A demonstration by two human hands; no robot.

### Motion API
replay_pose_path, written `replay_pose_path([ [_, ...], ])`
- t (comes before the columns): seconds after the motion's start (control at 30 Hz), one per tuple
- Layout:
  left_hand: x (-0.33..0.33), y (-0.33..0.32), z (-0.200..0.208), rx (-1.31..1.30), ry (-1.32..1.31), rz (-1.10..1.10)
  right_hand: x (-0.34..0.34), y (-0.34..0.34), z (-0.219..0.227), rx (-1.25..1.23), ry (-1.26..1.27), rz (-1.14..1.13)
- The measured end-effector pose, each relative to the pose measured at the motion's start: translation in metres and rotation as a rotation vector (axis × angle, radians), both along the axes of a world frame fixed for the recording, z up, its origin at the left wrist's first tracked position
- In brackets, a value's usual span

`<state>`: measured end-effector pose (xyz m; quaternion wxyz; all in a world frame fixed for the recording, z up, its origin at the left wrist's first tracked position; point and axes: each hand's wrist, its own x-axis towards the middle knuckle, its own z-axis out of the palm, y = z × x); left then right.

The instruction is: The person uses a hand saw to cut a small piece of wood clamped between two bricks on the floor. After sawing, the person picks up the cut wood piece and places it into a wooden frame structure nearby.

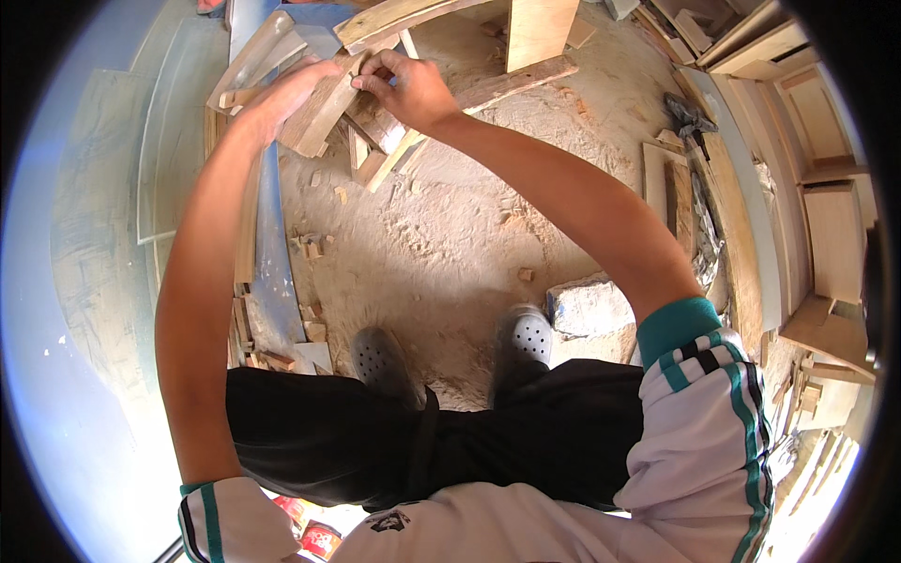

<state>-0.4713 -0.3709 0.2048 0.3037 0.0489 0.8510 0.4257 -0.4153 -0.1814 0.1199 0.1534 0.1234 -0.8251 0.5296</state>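
My left hand [284, 94] grips a short wooden block [317, 114] from its left side, with the fingers reaching along its far end. Over the same block, the thumb and forefinger of my right hand [413, 92] are pinched together. A tiny dark tip shows at that pinch; it is too small to name for certain. The block lies tilted on a loose stack of wood, beside a brown wooden piece [377, 127]. Behind my hands, a long wooden plank [399, 21] crosses the stack.
Wood scraps and dust lie on the dirt floor [422, 235]. A pale broken block [591, 310] sits by my right shoe [526, 338]. Wooden boards and box frames [831, 225] line the right side, near a dark tool [690, 117]. A blue wall [84, 310] bounds the left.
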Motion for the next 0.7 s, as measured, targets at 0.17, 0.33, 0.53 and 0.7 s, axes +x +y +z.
replay_pose_path([
  [0.17,0.008,0.012,-0.004,-0.221,0.198,0.022,-0.003,0.000,0.000,-0.003,0.056,-0.047],
  [0.33,0.002,0.005,-0.014,-0.067,0.248,0.004,-0.006,0.009,0.009,0.176,-0.070,-0.060],
  [0.53,-0.005,0.001,-0.026,-0.041,0.482,-0.115,-0.012,0.011,0.006,0.268,-0.037,-0.067],
  [0.7,-0.001,0.000,-0.029,-0.007,0.489,-0.083,-0.010,0.011,0.008,0.228,-0.076,-0.045],
])
